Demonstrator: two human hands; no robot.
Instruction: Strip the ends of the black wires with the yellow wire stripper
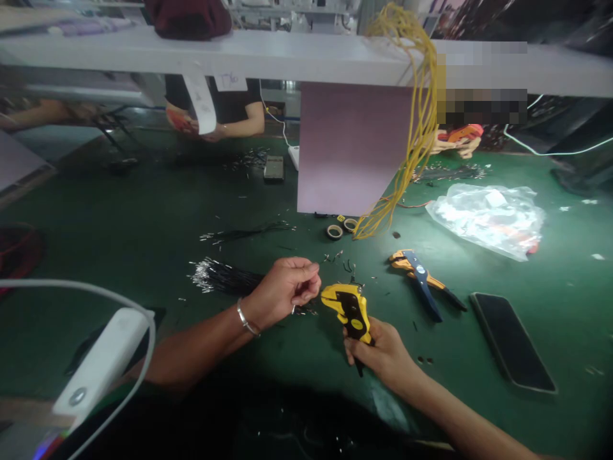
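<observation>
My right hand (383,351) is wrapped round the handles of a yellow and black wire stripper (353,310), its jaws pointing left. Just left of those jaws, my left hand (287,284) is closed in a pinch; whatever lies between its fingertips is too small to make out. A bundle of black wires (230,278) with bare, shiny ends lies partly hidden behind my left hand. Farther back rests a thinner group of black wires (249,231). To the right, a second wire stripper (419,278), blue and orange, lies on the green table (143,211).
A phone (512,342) lies at the right, with a clear plastic bag (488,217) behind it. Yellow wires (414,128) hang from the shelf (287,57) beside a pinkish panel (352,147). Tape rolls (334,232) sit below. A white power strip (105,361) is at left. Co-workers' hands show across the table.
</observation>
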